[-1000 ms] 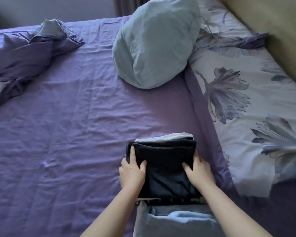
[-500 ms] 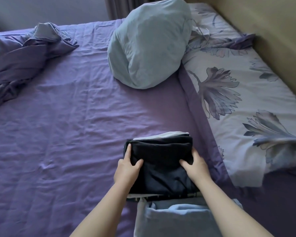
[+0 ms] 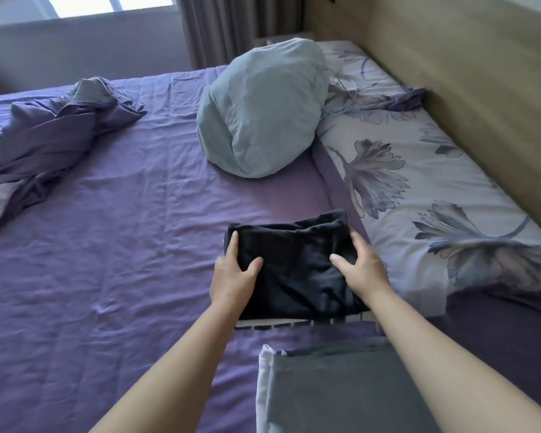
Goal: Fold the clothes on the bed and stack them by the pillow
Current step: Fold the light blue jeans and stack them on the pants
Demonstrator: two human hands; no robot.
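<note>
My left hand [image 3: 231, 278] and right hand [image 3: 358, 265] grip the opposite ends of the folded dark garment [image 3: 294, 264], thumbs on top, fingers curled round its edges, atop a striped folded piece [image 3: 272, 324] on the purple bed [image 3: 107, 245], just beside the floral pillow [image 3: 419, 189].

Your left hand [image 3: 233, 278] and right hand [image 3: 361, 268] cover both side edges of the dark folded stack [image 3: 294, 270], so their fingers beneath it stay hidden. Only a striped strip [image 3: 289, 323] of the lower layer peeks out. The grey folded garment [image 3: 341, 392] and the crumpled blanket [image 3: 44, 142] run off the frame edges.
</note>
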